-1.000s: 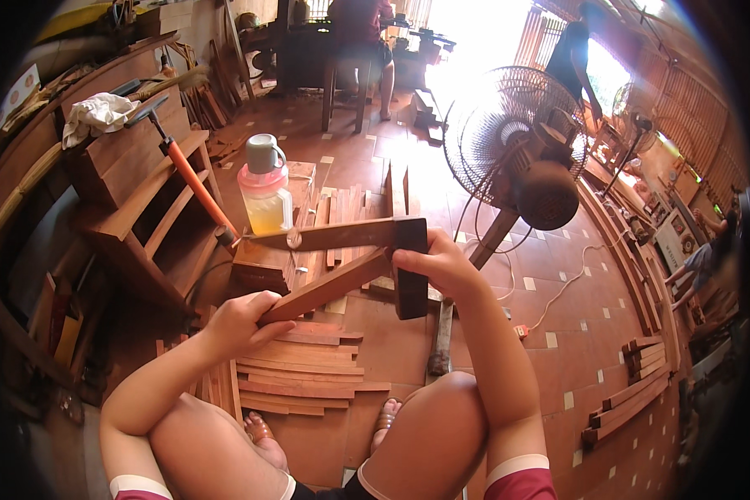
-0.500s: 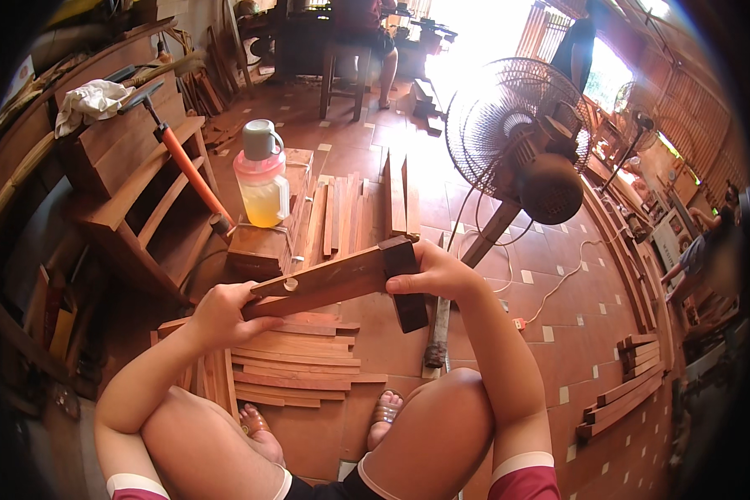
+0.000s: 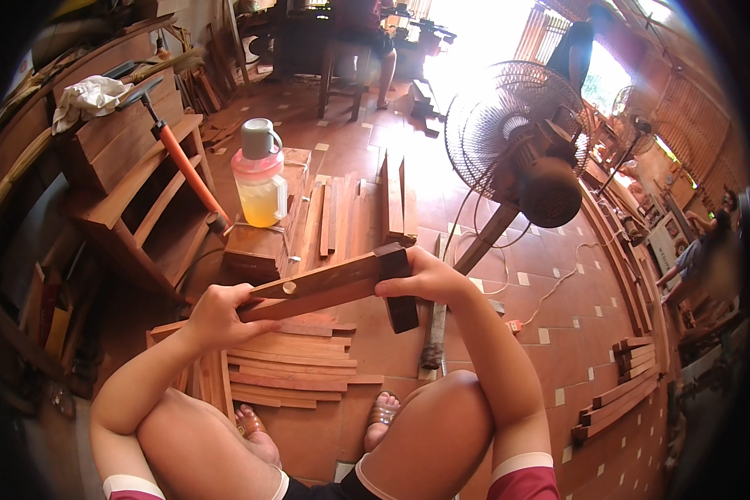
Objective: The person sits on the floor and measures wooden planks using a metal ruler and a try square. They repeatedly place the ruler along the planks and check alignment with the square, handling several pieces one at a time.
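Across my lap, in the air, I hold a long brown wooden piece (image 3: 321, 286) with a dark block set crosswise at its right end, forming a T. A pale round plug or knob shows near its left end. My left hand (image 3: 225, 315) is closed round the left end, thumb below and fingers above. My right hand (image 3: 425, 275) grips the dark block (image 3: 402, 312), its thumb on the near face. Below the piece, stacked wooden strips (image 3: 296, 364) lie on the floor between my feet and to the left.
A lidded jug (image 3: 260, 196) of yellow drink stands on a low wooden box (image 3: 254, 252). Ahead on the right is a standing fan (image 3: 517, 125), its cable (image 3: 550, 292) trailing over the tiles. An orange-handled tool (image 3: 187, 171) leans on wooden furniture (image 3: 133, 187). Other people are farther off.
The wooden piece has shifted slightly left and down at its right end, with both hands still on it. The view has turned a little; the surroundings look otherwise the same.
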